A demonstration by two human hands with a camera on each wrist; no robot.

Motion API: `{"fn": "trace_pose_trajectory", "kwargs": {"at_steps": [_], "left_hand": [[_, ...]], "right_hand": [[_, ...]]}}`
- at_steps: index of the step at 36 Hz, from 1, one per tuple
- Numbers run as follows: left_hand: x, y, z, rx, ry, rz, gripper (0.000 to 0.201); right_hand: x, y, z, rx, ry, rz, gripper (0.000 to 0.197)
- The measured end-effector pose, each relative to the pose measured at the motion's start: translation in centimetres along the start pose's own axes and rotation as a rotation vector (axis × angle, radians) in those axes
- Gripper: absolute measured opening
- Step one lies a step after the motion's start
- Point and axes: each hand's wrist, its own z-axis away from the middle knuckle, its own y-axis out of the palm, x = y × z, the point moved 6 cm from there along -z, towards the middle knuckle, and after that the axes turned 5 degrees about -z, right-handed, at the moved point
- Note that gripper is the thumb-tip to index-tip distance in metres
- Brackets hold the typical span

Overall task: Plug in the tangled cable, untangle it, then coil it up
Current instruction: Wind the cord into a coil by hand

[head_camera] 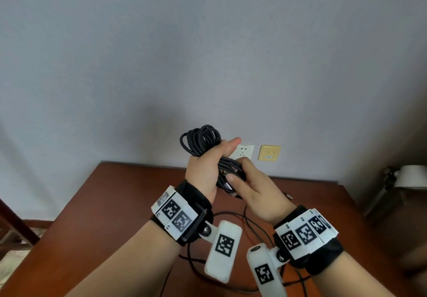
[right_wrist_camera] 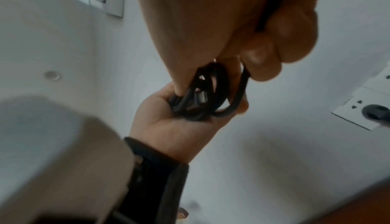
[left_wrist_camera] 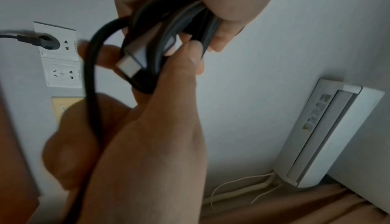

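Cable (head_camera: 201,142) coil being gripped by left hand (head_camera: 203,174).
Right hand (head_camera: 256,195) fingers (head_camera: 233,179) are pinching its loose end; loops risk springing apart.

wall (head_camera: 208,54): pale grey | table (head_camera: 115,204): reddish-brown wood | right: possibly white lamp (head_camera: 411,177), blurred

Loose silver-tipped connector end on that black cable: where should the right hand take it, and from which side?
Probably by the connector's dark housing just behind the silver tip, thumb and fingertip on its flat faces, coming from the wrist side, below the left hand. The tip pokes out beneath the coiled cable there, and the right hand already closes round that spot.
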Motion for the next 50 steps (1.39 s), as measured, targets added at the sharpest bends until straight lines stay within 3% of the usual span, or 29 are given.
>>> {"fn": "trace_pose_trajectory", "kwargs": {"at_steps": [2, 6, 8, 10, 13, 17, 19, 22, 25, 28, 31, 35, 38, 44, 47, 50], "left_hand": [[0.3, 0.0, 0.1, 0.019, -0.012, 0.002, 0.033], [0.6, 0.3, 0.4, 0.207, -0.069, 0.156, 0.031], [0.4, 1.2, 1.1, 0.347, -0.096, 0.209, 0.018], [0.4, 1.6, 1.3, 0.422, -0.11, 0.228, 0.014], [0.7, 1.1, 0.7, 0.357, -0.127, 0.308, 0.027], [0.8, 0.7, 0.1, 0.228, -0.104, 0.243, 0.017], [0.6, 0.3, -0.1, 0.124, -0.088, 0.184, 0.01], [-0.3, -0.8, -0.8, 0.003, -0.054, 0.178, 0.039], [-2.1, -2.1, -1.5, -0.059, -0.019, 0.285, 0.037], [-3.6, -3.6, -2.1, -0.086, 0.034, 0.27, 0.039], [-4.0, -4.2, -2.1, -0.078, 0.054, 0.202, 0.039], [-3.1, -3.5, -1.7, -0.02, 0.028, 0.018, 0.038], [-2.7, -3.3, -1.6, -0.028, 0.048, -0.189, 0.036], [-3.0, -2.5, -1.0, 0.001, 0.159, -0.621, 0.041], [-2.4, -1.7, -0.4, 0.058, 0.135, -0.696, 0.029], [-1.5, -0.7, 0.0, 0.126, 0.114, -0.706, 0.03]], "right_hand": [[-0.2, 0.2, 0.0, 0.039, 0.006, -0.054, 0.01], [0.2, 0.8, 0.2, 0.161, 0.012, -0.096, 0.02], [0.5, 1.1, 0.1, 0.223, 0.02, -0.172, 0.015], [0.4, 1.2, 0.1, 0.25, 0.042, -0.206, 0.026], [0.0, 1.3, 0.2, 0.249, 0.065, -0.216, 0.027], [-0.9, 1.3, 0.1, 0.207, 0.082, -0.213, 0.016], [-1.1, 1.2, 0.1, 0.187, 0.08, -0.158, 0.027], [-2.2, 1.2, 0.6, 0.223, 0.141, -0.115, 0.045], [-3.4, 0.0, 1.2, 0.219, 0.143, 0.008, 0.023], [-4.8, -2.3, 1.4, 0.115, 0.199, 0.076, 0.016], [-5.9, -4.7, 1.1, -0.06, 0.269, 0.076, 0.021], [-4.4, -6.2, 0.6, -0.196, 0.137, 0.201, 0.019], [-2.4, -5.8, 0.4, -0.107, -0.005, 0.287, 0.009], [1.6, -4.7, 0.5, 0.08, -0.264, 0.345, 0.02], [2.5, -4.1, 0.3, 0.137, -0.308, 0.37, 0.026], [2.9, -3.9, -0.1, 0.146, -0.31, 0.359, 0.031]]}}
